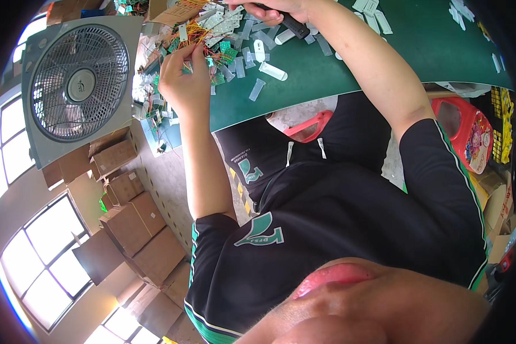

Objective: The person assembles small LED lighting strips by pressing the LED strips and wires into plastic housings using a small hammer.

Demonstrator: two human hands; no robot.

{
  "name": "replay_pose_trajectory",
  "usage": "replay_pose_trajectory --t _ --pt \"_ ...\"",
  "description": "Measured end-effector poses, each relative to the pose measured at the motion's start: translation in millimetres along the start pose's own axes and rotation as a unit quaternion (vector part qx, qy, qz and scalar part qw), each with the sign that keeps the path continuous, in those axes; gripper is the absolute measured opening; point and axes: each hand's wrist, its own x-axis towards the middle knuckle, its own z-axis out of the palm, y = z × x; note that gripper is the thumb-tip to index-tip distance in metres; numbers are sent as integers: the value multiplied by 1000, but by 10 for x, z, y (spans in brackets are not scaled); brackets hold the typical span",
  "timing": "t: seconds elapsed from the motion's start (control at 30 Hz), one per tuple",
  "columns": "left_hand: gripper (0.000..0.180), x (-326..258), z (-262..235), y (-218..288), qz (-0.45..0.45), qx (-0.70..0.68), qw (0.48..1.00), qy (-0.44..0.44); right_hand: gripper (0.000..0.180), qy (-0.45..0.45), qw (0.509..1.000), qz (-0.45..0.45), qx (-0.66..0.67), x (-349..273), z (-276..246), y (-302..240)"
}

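Observation:
My left hand [184, 74] is at the table's left side, thumb and forefinger pinched on thin red and yellow wires [196, 35] at the edge of a pile. Small green circuit boards [228, 51] and wires make up much of this pile. Farther right, at the top edge of the picture, my right hand [281, 8] is closed around a tool with a black handle [294, 26]. The tool's tip cannot be made out. Beneath and around it lie translucent plastic sleeves [257, 90] and white oblong plastic casings [273, 71].
The green table top [338, 77] carries more white casings [375, 16] at the far right. A large grey fan [80, 85] stands left of the table. Cardboard boxes [135, 221] are stacked at the lower left. A red plastic container [463, 129] and a yellow crate [501, 123] sit at right.

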Motion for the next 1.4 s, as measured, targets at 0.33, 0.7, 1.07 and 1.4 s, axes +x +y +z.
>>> replay_pose_trajectory --t 0.33,0.7,1.07,1.4 --pt "14 -85 -151 7 -36 16 999 -1 30 -58 993 89 -54 -68 215 75" --pt "19 -160 -24 263 -175 -300 931 -112 22 -22 997 29 -68 -91 388 106" --pt "18 -136 -156 204 -211 -236 936 -156 22 -35 997 17 -64 -102 404 109" --pt "17 -85 -292 200 -320 -186 893 -257 22 -4 990 7 -140 -85 497 133"
